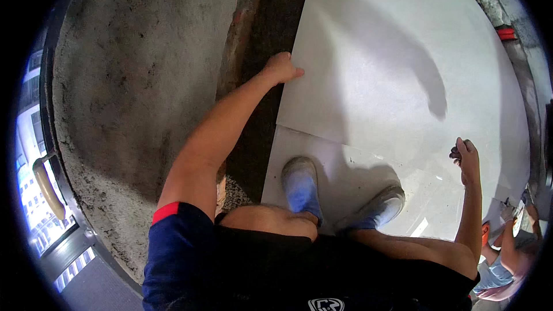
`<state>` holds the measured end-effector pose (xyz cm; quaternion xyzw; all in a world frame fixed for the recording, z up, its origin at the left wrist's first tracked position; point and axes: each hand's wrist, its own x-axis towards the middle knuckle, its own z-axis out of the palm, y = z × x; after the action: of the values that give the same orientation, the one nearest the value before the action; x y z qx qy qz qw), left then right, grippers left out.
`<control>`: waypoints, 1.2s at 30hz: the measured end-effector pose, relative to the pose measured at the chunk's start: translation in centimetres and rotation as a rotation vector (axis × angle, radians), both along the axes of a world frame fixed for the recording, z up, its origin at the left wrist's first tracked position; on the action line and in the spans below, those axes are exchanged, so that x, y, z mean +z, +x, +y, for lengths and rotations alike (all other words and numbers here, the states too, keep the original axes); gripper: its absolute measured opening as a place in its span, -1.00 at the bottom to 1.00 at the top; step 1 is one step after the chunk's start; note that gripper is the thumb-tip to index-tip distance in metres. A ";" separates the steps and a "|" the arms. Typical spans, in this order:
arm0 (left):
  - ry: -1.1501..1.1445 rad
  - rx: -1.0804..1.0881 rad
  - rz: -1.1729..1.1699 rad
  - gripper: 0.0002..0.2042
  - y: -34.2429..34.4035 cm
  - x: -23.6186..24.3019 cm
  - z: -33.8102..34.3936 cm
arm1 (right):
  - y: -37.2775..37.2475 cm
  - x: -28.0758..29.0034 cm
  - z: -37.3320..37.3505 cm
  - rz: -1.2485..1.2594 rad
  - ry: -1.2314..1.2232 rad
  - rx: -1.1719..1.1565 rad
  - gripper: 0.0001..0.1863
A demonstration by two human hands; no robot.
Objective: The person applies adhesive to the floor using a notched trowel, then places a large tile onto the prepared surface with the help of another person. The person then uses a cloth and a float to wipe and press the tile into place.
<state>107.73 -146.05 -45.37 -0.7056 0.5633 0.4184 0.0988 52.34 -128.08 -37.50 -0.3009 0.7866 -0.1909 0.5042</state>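
My left hand (282, 69) has its fingers curled at the left edge of a large pale floor tile (380, 17), with the thumb over its surface; a dark gap runs along that edge. My right hand (465, 155) is raised over the tiles on the right, closed on a cluster of small dark pieces that I cannot make out. Another pale tile (420, 190) lies under my two shoes (300, 184), and a seam separates it from the upper tile.
A rough concrete surface (138, 52) fills the left. A window (46, 196) with a handle is at the far left. A co-worker (507, 259) is low at the lower right. A red object (506, 34) sits by the rough border at the upper right.
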 end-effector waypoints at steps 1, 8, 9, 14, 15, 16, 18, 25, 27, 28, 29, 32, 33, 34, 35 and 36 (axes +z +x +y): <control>-0.003 0.009 -0.003 -0.30 0.0 0.3 -0.1 | 0.4 -0.1 -0.1 -0.004 -0.001 0.011 -0.67; 0.034 0.071 0.044 -0.37 0.7 0.9 0.2 | 2.1 -1.5 1.3 -0.047 0.019 0.053 -0.64; 0.033 0.072 0.052 -0.38 0.7 1.1 0.1 | 2.1 -1.5 1.4 -0.036 0.024 0.046 -0.63; -0.093 0.027 0.193 -0.46 -0.8 0.7 -0.3 | 0.6 -1.1 3.0 -0.001 -0.055 -0.021 -0.65; -0.084 -0.003 0.236 -0.49 -0.2 -0.2 -0.6 | -1.4 -2.4 3.9 -0.134 -0.122 -0.006 -0.65; -0.085 0.003 0.124 -0.47 0.9 -1.0 -0.4 | -0.2 -2.7 3.1 -0.053 -0.014 -0.010 -0.63; -0.021 0.083 0.232 -0.46 0.9 1.5 0.2 | 0.0 -3.6 3.3 -0.148 -0.043 -0.053 -0.58; 0.009 0.029 0.269 -0.53 1.6 1.0 -0.2 | 0.8 -3.2 4.1 -0.029 0.032 -0.042 -0.57; 0.000 0.040 0.269 -0.52 2.5 -1.0 -0.8 | 1.3 -3.1 3.4 -0.041 0.045 -0.056 -0.58; -0.016 0.044 0.222 -0.51 2.5 -0.9 -1.0 | 1.8 -2.3 3.2 -0.040 0.069 -0.065 -0.59; -0.010 -0.006 0.220 -0.51 1.9 -1.2 -0.7 | 1.6 -2.3 3.6 -0.004 0.099 -0.069 -0.59; 0.017 -0.064 0.286 -0.51 2.5 -2.0 -0.5 | 1.9 -2.6 4.7 -0.020 0.078 -0.087 -0.61; 0.039 -0.029 0.377 -0.51 3.9 -3.5 -0.8 | 1.9 -2.6 4.8 -0.040 0.039 -0.083 -0.61; 0.069 0.007 0.459 -0.51 5.1 -4.1 -1.4 | 2.4 -2.3 4.8 -0.054 0.048 -0.094 -0.61; 0.045 0.007 0.424 -0.52 5.3 -4.1 -1.4 | 2.7 -1.6 4.7 -0.058 0.052 -0.096 -0.62; 0.021 0.010 0.390 -0.54 5.4 -4.3 -1.3 | 2.8 -1.2 4.6 -0.061 0.057 -0.095 -0.62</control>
<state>113.18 -147.36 -49.65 -0.6128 0.5639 0.5536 -0.0071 55.14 -123.52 -38.73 -0.2428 0.7894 -0.2013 0.5267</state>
